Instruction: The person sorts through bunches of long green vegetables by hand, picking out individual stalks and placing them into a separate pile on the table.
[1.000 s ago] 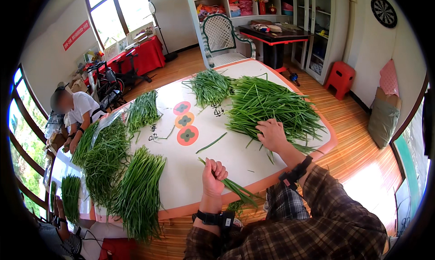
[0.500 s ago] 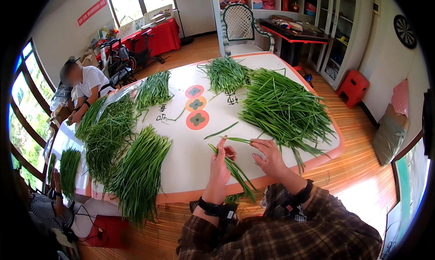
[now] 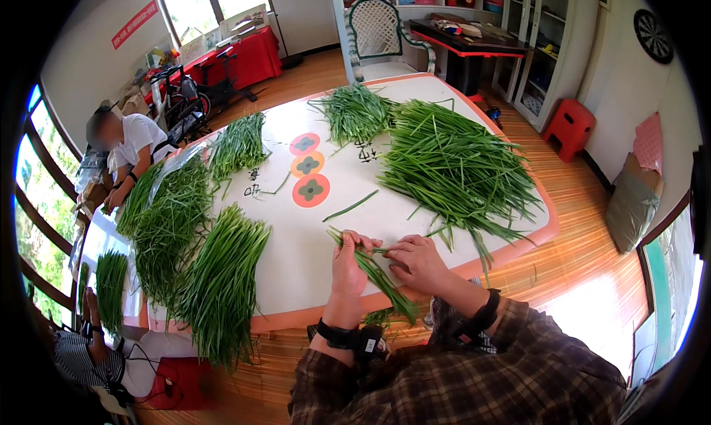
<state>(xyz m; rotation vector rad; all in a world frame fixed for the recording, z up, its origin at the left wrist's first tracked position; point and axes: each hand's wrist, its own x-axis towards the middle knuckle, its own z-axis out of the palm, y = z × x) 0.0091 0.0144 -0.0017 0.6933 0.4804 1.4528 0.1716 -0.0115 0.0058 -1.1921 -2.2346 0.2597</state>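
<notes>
Over the near edge of the table, my left hand [image 3: 346, 268] is closed round a small bunch of garlic chives [image 3: 386, 290]. Their pale ends stick up past the thumb, and the green leaves slant down to the right. Close against its fingertips, my right hand [image 3: 421, 263] pinches a thin chive stalk that runs between the two hands. A lone chive leaf [image 3: 350, 206] lies on the table just beyond. To the right spreads a big loose heap of chives [image 3: 453, 165]; a neater pile of chives [image 3: 226, 280] lies to the left, its leaves hanging over the edge.
More chives [image 3: 359, 112] lie at the far side of the white table [image 3: 296, 277], with further heaps [image 3: 174, 221] along its left. One co-worker [image 3: 137, 143] handles things at the left; another person's striped sleeve [image 3: 78, 358] shows lower left. A red stool [image 3: 569, 128] stands right.
My right hand has come left and in toward my left hand, bringing its chive stalk to the left fingertips. The view has shifted slightly, so the table sits further left.
</notes>
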